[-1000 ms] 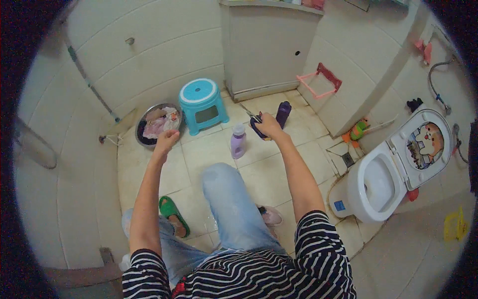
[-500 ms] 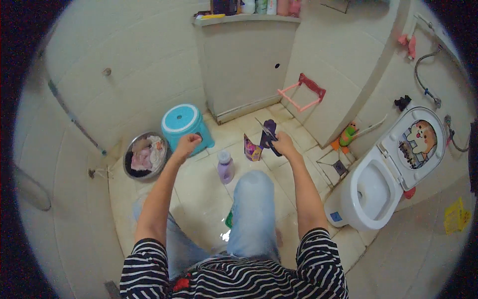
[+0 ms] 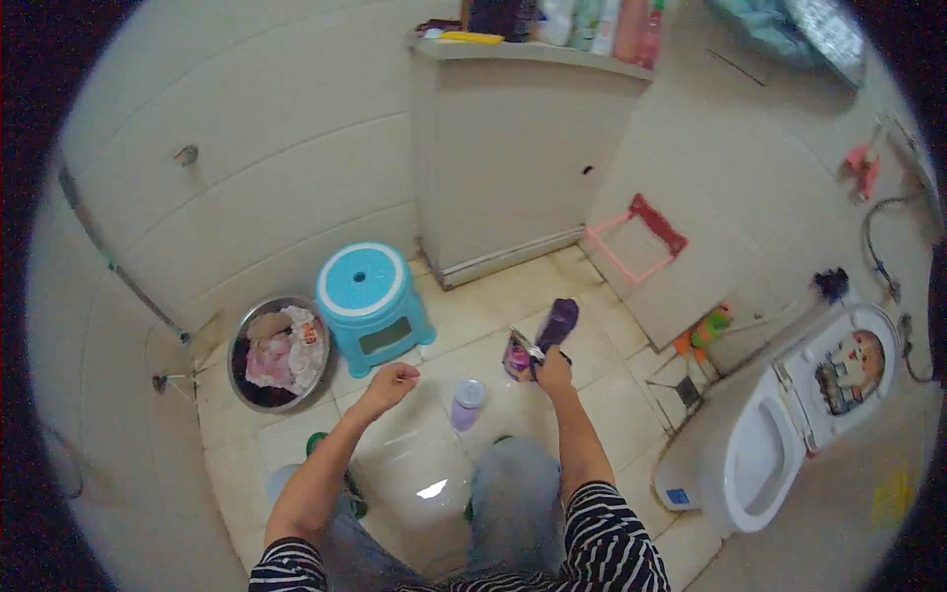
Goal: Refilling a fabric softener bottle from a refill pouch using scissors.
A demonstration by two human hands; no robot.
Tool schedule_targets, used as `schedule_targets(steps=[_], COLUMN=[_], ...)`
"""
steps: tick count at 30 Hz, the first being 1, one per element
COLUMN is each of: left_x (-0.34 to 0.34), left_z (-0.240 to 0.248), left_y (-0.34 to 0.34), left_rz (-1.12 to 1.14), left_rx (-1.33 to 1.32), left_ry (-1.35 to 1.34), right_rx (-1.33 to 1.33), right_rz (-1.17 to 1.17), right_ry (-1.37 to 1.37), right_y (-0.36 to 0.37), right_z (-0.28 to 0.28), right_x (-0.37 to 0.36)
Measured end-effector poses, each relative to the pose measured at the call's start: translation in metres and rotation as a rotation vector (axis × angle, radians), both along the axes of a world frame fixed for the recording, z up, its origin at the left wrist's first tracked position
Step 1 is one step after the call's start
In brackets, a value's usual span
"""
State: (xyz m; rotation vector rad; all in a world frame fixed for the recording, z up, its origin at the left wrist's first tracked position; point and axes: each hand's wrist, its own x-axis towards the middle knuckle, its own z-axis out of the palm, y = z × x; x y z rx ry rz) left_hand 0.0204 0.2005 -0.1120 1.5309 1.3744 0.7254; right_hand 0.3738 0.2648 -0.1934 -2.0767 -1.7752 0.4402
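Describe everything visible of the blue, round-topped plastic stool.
The blue, round-topped plastic stool stands upright on the pale tiled floor, right of the round metal basin; whether they touch is unclear. Its seat has a whitish rim and a small dark central hole. A wide opening shows between its legs.

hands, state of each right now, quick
Left hand: fingers curled; whether it holds anything cannot be told.
Right hand: closed, holding scissors.
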Motion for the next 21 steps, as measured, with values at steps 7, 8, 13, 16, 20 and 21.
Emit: schedule_targets(steps=[7,8,13,16,20,21], left_x=[-0.004,0.008,0.065,0.089,0.093,0.088], left_z=[-0.019,-0.027,-0.081,-0.066,-0.069,-0.057], left_y=[0.036,0.036,0.030,0.016,0.013,0.018], left_rz=[-0.220,-0.235,-0.426,-0.291,-0.086,-0.034], left_rx=[0.138,0.129,0.395,0.011,0.032,-0.003], left_ry=[0.197,0.189,0.433,0.244,0.198,0.150], right_rx=[0.007,0.024,-0.028,-0.015,-0.014,-0.012], right_rz=[0.097,0.084,0.125,0.066,0.079,0.083], right_ry=[-0.230,-0.230,-0.213,-0.080,-0.064,-0.060], right_y=[0.023,0.027,0.039,0.033,0.030,0.025], right_z=[-0.021,-0.022,-0.011,-0.007,-0.019,-0.022], right_x=[-0.004,0.001,-0.018,-0.018,-0.007,-0.003])
